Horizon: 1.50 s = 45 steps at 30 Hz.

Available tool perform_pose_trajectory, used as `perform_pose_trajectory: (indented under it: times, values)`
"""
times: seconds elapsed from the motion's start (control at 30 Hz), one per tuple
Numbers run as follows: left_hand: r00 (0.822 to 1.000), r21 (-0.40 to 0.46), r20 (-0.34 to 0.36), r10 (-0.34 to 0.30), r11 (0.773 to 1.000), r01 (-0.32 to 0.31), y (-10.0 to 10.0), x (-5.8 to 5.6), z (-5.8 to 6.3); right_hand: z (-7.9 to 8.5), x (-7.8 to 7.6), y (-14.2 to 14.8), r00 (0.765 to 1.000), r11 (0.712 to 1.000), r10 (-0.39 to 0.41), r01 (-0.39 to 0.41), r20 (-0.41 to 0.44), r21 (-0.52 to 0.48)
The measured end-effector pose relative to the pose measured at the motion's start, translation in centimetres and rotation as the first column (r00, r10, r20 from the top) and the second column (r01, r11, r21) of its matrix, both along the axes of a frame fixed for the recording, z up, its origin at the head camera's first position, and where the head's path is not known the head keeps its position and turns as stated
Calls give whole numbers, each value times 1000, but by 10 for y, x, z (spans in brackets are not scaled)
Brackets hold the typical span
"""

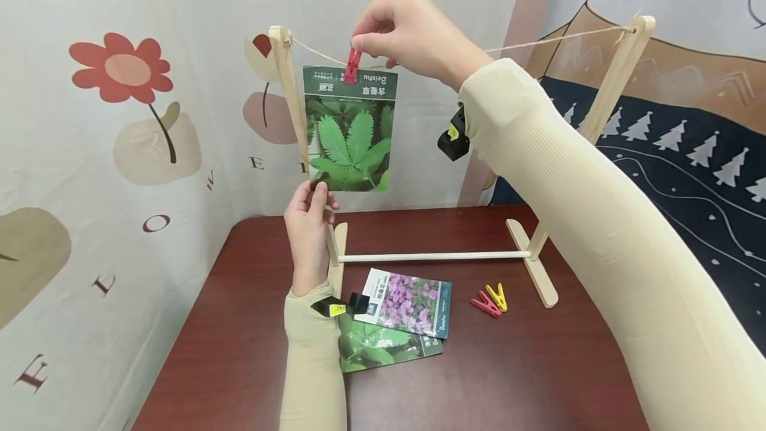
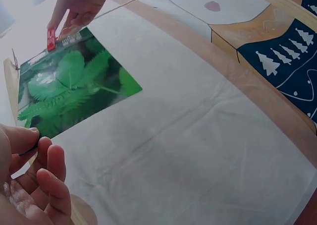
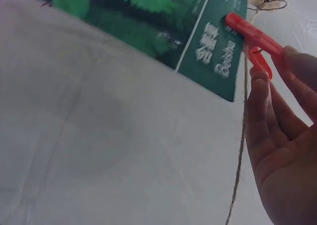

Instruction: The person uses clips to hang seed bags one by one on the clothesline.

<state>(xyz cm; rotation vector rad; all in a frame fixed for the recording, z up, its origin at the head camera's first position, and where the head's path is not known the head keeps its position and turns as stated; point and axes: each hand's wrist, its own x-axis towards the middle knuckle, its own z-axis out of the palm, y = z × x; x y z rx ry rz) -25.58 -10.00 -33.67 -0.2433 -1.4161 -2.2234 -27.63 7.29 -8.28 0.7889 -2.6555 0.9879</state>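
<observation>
A green seed packet (image 1: 350, 142) with a leaf picture hangs upside down at the twine (image 3: 241, 150), its printed header uppermost. My right hand (image 1: 413, 35) pinches the handles of a red clothespin (image 1: 352, 66), whose tip lies over the packet's top edge. In the right wrist view thumb and fingers press the red clothespin (image 3: 255, 36) from both sides. My left hand (image 1: 308, 225) pinches the packet's lower left corner between thumb and index finger. In the left wrist view the other fingers of the left hand (image 2: 37, 178) curl loosely below the packet (image 2: 74, 84).
A wooden stand with a left post (image 1: 290, 92), right post (image 1: 616, 78) and white crossbar (image 1: 433, 257) holds the twine. On the brown table (image 1: 497, 378) lie a purple-flower packet (image 1: 409, 301), a green packet (image 1: 383, 344), a yellow clothespin (image 1: 497, 296) and a red one (image 1: 485, 304).
</observation>
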Motion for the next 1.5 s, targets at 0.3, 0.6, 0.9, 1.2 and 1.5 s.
perform_pose_trajectory:
  times: [0.3, 0.6, 0.9, 1.2, 1.5]
  values:
    - [1000, -24, 26, -4, 1000, 5, -5, 1, -4, -4, 1, 0, 1000, 1000, 3, -3, 9, 18]
    - [998, -65, 58, 31, 998, -27, -15, 1, -14, -11, 3, 0, 999, 998, 38, -40, 34, 49]
    - [994, -70, 104, 23, 997, -16, -28, 6, -16, -18, 7, 1, 999, 998, 23, -25, 47, 63]
    - [996, -128, 85, 31, 992, -20, -49, 18, -12, -37, 12, 9, 999, 994, 35, -36, 6, 108]
    - [996, -198, 80, 48, 980, -31, -54, 29, -9, -59, 17, 13, 991, 991, 114, -109, -67, 82]
